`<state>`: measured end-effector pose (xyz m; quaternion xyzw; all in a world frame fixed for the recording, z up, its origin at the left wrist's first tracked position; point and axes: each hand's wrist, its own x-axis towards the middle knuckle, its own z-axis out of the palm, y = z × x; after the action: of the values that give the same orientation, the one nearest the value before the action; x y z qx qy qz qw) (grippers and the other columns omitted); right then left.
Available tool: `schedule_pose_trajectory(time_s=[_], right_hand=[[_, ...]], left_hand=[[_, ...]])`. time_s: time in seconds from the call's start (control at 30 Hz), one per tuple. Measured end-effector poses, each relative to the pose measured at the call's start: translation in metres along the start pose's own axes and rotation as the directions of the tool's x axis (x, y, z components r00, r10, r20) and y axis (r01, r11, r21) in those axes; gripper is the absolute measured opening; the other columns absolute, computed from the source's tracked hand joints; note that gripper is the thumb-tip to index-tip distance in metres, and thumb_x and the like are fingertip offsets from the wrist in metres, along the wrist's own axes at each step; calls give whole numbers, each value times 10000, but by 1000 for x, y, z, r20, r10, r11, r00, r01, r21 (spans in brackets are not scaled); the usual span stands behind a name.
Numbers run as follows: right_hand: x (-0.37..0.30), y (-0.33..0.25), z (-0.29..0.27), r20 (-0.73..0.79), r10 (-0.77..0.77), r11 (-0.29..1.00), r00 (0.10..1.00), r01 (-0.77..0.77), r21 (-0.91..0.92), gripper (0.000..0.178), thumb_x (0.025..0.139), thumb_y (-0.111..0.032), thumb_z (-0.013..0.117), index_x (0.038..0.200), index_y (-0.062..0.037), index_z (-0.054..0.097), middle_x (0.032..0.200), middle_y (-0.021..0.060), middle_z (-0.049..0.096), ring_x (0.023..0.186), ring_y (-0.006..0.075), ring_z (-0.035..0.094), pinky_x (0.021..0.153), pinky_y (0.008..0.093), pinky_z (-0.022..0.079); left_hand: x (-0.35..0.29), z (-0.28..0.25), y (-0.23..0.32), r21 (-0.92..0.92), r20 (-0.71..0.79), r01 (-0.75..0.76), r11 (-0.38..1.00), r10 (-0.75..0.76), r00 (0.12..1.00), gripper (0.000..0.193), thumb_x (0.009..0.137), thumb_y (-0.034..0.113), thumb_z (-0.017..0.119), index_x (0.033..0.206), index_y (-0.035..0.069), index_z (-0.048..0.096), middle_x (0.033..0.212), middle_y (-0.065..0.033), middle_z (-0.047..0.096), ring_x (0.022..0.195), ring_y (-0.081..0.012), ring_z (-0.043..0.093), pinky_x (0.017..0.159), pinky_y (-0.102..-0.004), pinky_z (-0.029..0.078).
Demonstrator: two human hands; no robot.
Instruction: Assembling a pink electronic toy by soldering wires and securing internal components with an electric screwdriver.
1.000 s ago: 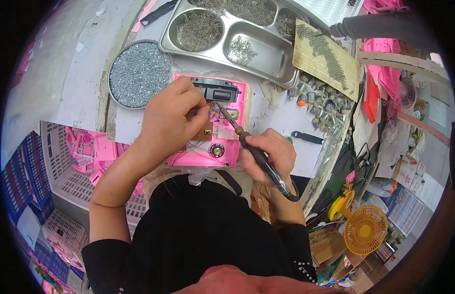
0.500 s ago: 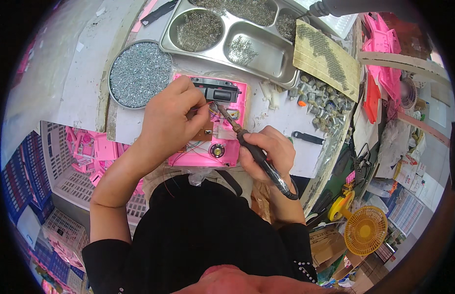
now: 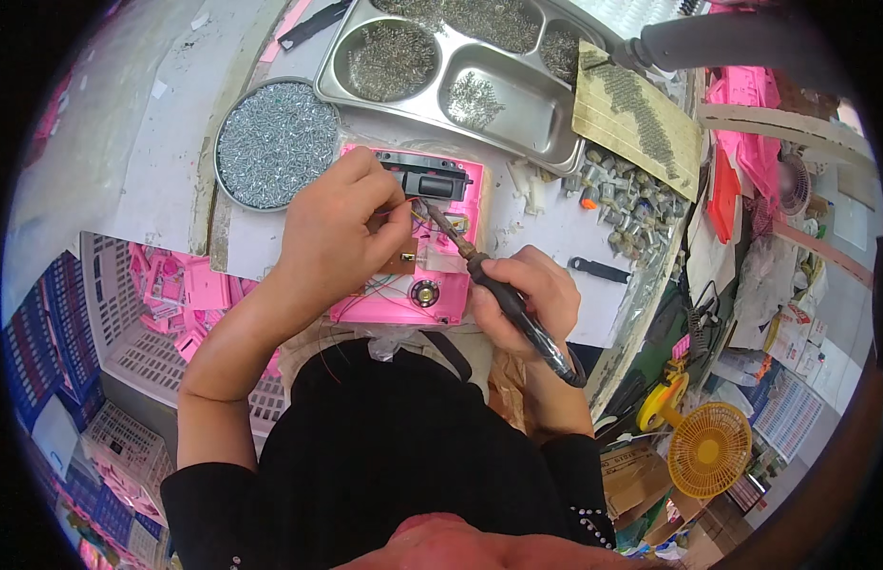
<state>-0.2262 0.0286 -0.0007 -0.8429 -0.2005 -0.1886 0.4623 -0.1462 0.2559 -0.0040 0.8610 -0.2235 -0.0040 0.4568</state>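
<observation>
A pink plastic housing (image 3: 451, 302) lies on the worktable in front of me, holding a black battery compartment, a brown circuit board (image 3: 396, 259), thin wires and a small round speaker (image 3: 424, 293). My right hand (image 3: 529, 299) grips a soldering iron (image 3: 503, 294) by its dark handle. The iron's tip points up and left, close to the wires beside the black compartment (image 3: 432, 182). Over the housing's left part, my left hand (image 3: 341, 223) is closed in a pinch on a thin reddish wire near that tip. Its fingers hide part of the board.
A round tray of screws (image 3: 275, 142) stands left of the housing. Behind it is a metal compartment tray (image 3: 546, 119) with small springs. Right lie a cardboard sheet (image 3: 641, 114), several small motors (image 3: 622, 204) and a black strip (image 3: 598, 269). A dark grey arm-like object (image 3: 707, 40) reaches in top right.
The dark grey object at top right has come lower and further into view. My hands keep nearly the same place over the housing; the whole view has shifted slightly.
</observation>
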Motion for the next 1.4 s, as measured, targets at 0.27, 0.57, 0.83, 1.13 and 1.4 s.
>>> schedule_pose_trajectory(time_s=[0.27, 0.57, 0.83, 1.13, 1.4], right_hand=[[-1, 0, -1, 5, 23, 1000, 1000, -23, 19, 279, 785, -55, 792, 1033, 1, 678, 672, 85, 616, 527, 180, 533, 476, 300, 376], [-1, 0, -5, 14, 9, 999, 1000, -9, 30, 267, 788, -68, 796, 1014, 11, 678, 665, 83, 614, 525, 186, 536, 473, 304, 373], [-1, 2, -5, 14, 11, 1000, 1000, -12, 29, 268, 776, -56, 782, 1012, 13, 676, 657, 83, 609, 509, 186, 527, 465, 305, 370], [2, 1, -3, 29, 38, 999, 999, -39, 13, 286, 748, -28, 781, 1016, -6, 686, 670, 80, 618, 514, 198, 544, 474, 315, 402], [7, -1, 1, 23, 74, 997, 997, -74, -8, 314, 681, 35, 773, 982, -26, 710, 682, 75, 630, 526, 219, 566, 486, 327, 436]], left_hand=[[1, 0, 1, 18, -2, 9, 1000, -9, 1000, 110, 806, 65, 752, 799, 36, 646, 809, -82, 564, 679, -257, 613, 602, -372, 494], [1, 0, 1, 33, 2, 20, 999, -20, 1000, 112, 806, 90, 755, 791, 52, 650, 820, -82, 581, 691, -272, 632, 605, -388, 509], [1, 1, 1, 42, -3, 7, 999, -7, 1000, 114, 804, 85, 757, 795, 55, 648, 817, -78, 580, 687, -269, 631, 601, -386, 509], [0, 5, 0, 102, -29, -27, 994, 30, 999, 122, 799, 83, 754, 794, 65, 633, 806, -72, 565, 675, -268, 617, 583, -389, 499], [-1, 8, -2, 124, -64, -65, 990, 73, 995, 137, 783, 36, 767, 797, 45, 631, 798, -70, 551, 647, -232, 600, 568, -351, 490]])
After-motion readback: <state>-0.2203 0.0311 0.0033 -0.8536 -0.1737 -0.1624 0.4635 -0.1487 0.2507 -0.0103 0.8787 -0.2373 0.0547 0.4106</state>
